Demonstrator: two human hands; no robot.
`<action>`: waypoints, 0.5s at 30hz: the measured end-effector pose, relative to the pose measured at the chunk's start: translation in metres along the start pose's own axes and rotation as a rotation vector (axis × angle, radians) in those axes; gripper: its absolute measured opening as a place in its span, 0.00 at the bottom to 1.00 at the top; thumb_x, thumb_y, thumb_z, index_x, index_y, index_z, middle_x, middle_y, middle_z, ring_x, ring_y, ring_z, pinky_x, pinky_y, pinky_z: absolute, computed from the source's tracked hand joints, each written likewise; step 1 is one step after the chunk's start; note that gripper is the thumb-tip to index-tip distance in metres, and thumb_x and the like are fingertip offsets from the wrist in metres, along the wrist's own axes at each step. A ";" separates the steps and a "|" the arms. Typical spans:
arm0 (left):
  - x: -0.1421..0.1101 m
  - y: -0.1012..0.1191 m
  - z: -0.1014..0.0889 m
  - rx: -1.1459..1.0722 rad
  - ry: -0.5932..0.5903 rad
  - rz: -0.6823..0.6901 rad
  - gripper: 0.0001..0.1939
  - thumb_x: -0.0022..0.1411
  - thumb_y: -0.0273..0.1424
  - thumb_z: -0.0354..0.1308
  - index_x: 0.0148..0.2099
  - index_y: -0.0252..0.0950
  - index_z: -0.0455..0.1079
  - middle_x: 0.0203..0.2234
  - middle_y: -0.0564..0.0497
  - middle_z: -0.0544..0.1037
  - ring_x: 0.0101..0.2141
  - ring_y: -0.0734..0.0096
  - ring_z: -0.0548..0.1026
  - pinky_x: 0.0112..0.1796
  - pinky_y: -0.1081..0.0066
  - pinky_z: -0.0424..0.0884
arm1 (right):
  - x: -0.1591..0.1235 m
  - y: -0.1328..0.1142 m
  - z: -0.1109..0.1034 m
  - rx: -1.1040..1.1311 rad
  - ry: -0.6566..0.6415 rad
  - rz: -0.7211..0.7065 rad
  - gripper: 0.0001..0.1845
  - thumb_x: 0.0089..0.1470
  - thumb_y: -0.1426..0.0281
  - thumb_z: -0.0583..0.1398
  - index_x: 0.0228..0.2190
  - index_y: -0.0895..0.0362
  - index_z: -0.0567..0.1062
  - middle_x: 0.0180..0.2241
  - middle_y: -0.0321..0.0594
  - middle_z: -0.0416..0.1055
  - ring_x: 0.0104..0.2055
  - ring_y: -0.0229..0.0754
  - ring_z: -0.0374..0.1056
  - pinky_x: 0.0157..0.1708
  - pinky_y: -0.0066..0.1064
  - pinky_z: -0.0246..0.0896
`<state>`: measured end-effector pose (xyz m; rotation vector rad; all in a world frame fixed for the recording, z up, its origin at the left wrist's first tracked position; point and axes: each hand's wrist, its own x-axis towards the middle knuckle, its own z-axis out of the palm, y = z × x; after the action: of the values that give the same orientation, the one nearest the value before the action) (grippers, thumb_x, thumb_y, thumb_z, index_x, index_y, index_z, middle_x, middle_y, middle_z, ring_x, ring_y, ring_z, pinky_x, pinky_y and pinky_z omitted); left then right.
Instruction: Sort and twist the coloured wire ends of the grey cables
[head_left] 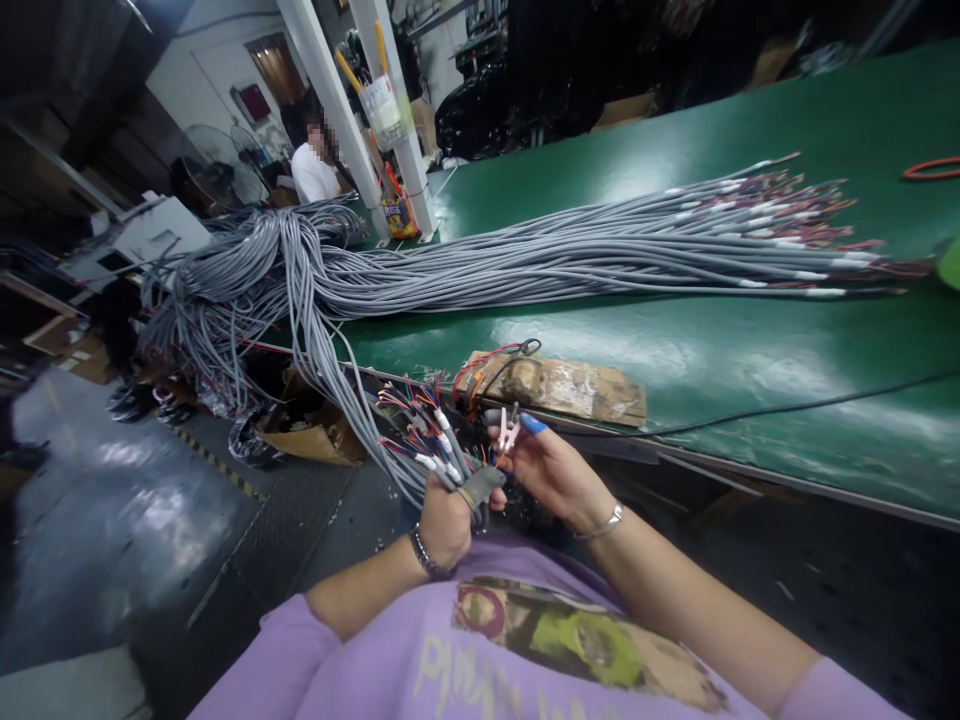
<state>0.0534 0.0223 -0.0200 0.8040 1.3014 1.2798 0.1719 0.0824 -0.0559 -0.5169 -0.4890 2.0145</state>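
Note:
My left hand is closed around the ends of several grey cables, whose coloured inner wires fan out above the fist. My right hand, with blue tape on a fingertip, pinches a few thin red and white wire ends beside those cable ends. The cables run up and left from my left hand to a big grey cable bundle that lies across the green table and hangs over its left end.
A piece of brown cardboard with red and black wires lies at the table edge just above my hands. A thin black cord crosses the table. White posts stand at the far end; a person in a white shirt sits beyond.

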 end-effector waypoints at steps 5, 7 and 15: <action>0.004 -0.005 0.002 -0.008 -0.006 0.038 0.19 0.44 0.44 0.68 0.18 0.33 0.70 0.13 0.51 0.73 0.16 0.73 0.70 0.22 0.72 0.70 | 0.000 0.003 -0.003 0.020 -0.042 -0.016 0.14 0.50 0.57 0.65 0.30 0.54 0.77 0.28 0.37 0.76 0.28 0.39 0.67 0.29 0.31 0.62; 0.005 -0.005 0.003 -0.010 0.001 0.035 0.19 0.43 0.44 0.68 0.17 0.33 0.70 0.12 0.51 0.72 0.16 0.74 0.70 0.21 0.72 0.69 | 0.001 0.005 -0.005 0.031 -0.074 0.013 0.15 0.50 0.55 0.64 0.33 0.54 0.77 0.27 0.37 0.75 0.28 0.40 0.68 0.29 0.34 0.62; 0.005 -0.001 0.010 -0.021 0.051 0.016 0.20 0.38 0.43 0.71 0.16 0.33 0.70 0.11 0.52 0.71 0.14 0.73 0.69 0.20 0.71 0.69 | 0.006 0.008 -0.008 0.066 -0.100 0.054 0.18 0.49 0.52 0.64 0.33 0.54 0.77 0.22 0.35 0.72 0.23 0.40 0.66 0.24 0.33 0.60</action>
<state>0.0621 0.0294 -0.0205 0.7731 1.3224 1.3318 0.1678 0.0852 -0.0673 -0.3944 -0.4710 2.1087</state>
